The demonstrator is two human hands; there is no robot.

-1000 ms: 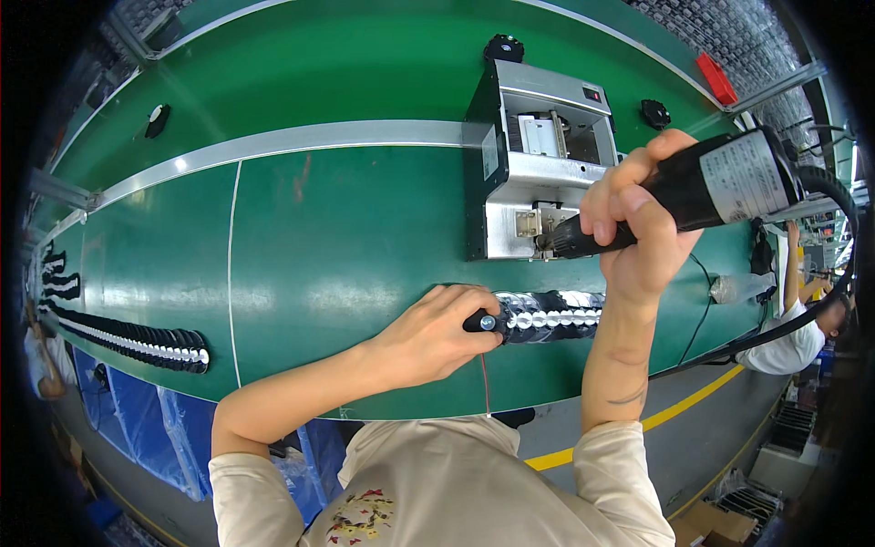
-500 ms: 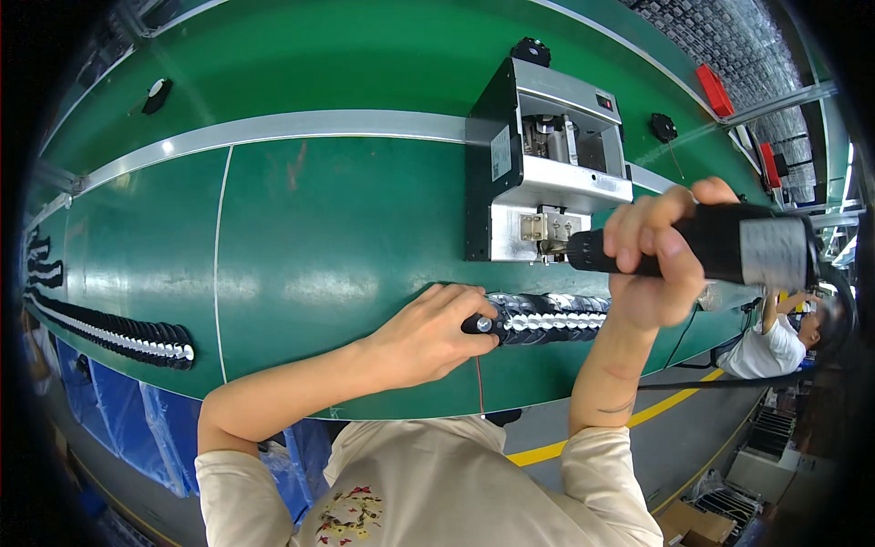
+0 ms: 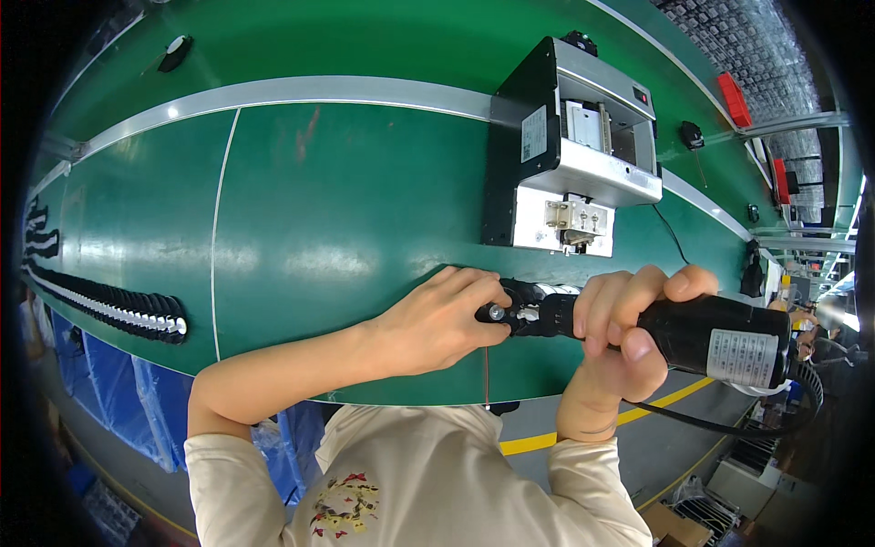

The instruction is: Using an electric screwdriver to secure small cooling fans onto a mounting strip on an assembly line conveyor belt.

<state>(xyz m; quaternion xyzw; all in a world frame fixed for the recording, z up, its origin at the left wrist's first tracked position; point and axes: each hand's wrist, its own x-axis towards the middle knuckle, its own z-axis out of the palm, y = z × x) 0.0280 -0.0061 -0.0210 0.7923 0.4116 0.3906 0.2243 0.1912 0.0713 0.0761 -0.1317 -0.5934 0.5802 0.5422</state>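
My left hand (image 3: 448, 315) rests on the green table and grips a small black part (image 3: 493, 314) with a round silver piece in it, at the left end of a row of similar parts (image 3: 523, 294). My right hand (image 3: 622, 330) is wrapped round a black electric screwdriver (image 3: 715, 335), held nearly level. Its front end points left, over the row and close to my left fingertips; the bit's tip is hard to make out. Most of the row is hidden behind the screwdriver and my right hand. Beyond them stands a silver and black screw feeder (image 3: 583, 164).
Another long row of black parts with silver pieces (image 3: 109, 305) lies at the table's left, with more black pieces (image 3: 41, 232) behind it. A black cable (image 3: 729, 428) loops from the screwdriver. Blue plastic-wrapped stacks (image 3: 118, 401) stand below the left edge. Red bins (image 3: 734, 98) sit far right.
My right hand has brought the screwdriver from the screw feeder's front toward me and left, down to the row. My left hand stays on the end part. The whole view has shifted slightly.
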